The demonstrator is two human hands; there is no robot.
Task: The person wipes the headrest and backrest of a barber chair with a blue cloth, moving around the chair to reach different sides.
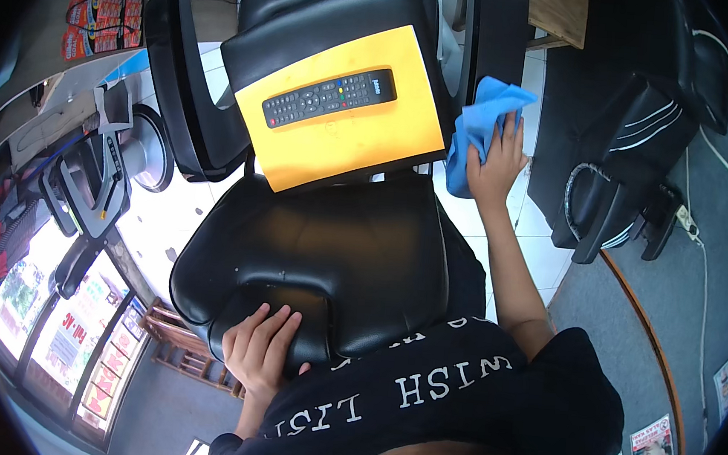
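Note:
My right hand [498,164] grips a crumpled blue cloth [484,121] beside the right armrest [497,39] of a black barber chair. On the chair's padded backrest [438,265], near its top end, rests my left hand [261,348], its fingers spread over the headrest [281,298]. A yellow sheet or folder [358,143] lies tilted on the chair's seat [328,26], with a black remote control [329,98] on top of it. The left armrest [185,98] stands beside the yellow sheet, apart from both hands.
Another chair with a round metal base [152,150] stands at the left. Further black seats [634,133] are at the right, near a white power strip [687,222] and its cable. Red packets [104,24] lie on the counter at upper left. A wooden rack [190,355] is at lower left.

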